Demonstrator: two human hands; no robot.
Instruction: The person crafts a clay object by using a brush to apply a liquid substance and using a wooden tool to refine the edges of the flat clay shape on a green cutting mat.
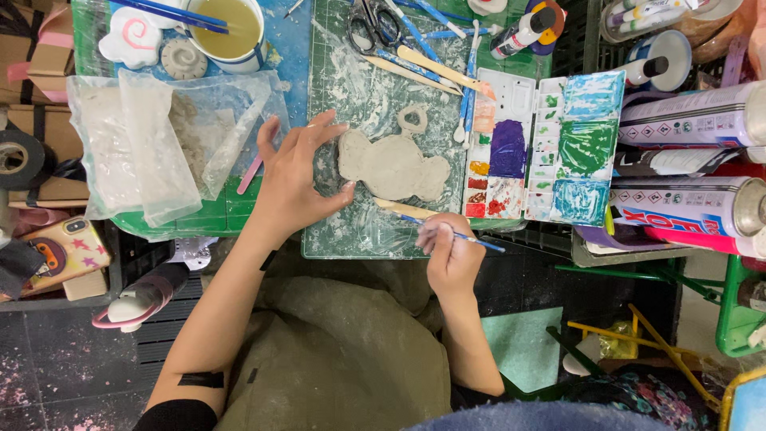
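Left hand [295, 179] spread open, fingers [339, 190] touching flat grey clay shape [392, 166] on green cutting mat [359, 88], right hand [449, 254] nearer, clenched around thin blue brush [463, 237], paint palette [542, 148] just right

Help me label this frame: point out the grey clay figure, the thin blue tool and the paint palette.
Grey clay figure [392, 166], head view, on the middle of its flat body.
Thin blue tool [479, 241], head view, on the shaft past the right hand's fingers.
Paint palette [507, 148], head view, on the purple paint patch.
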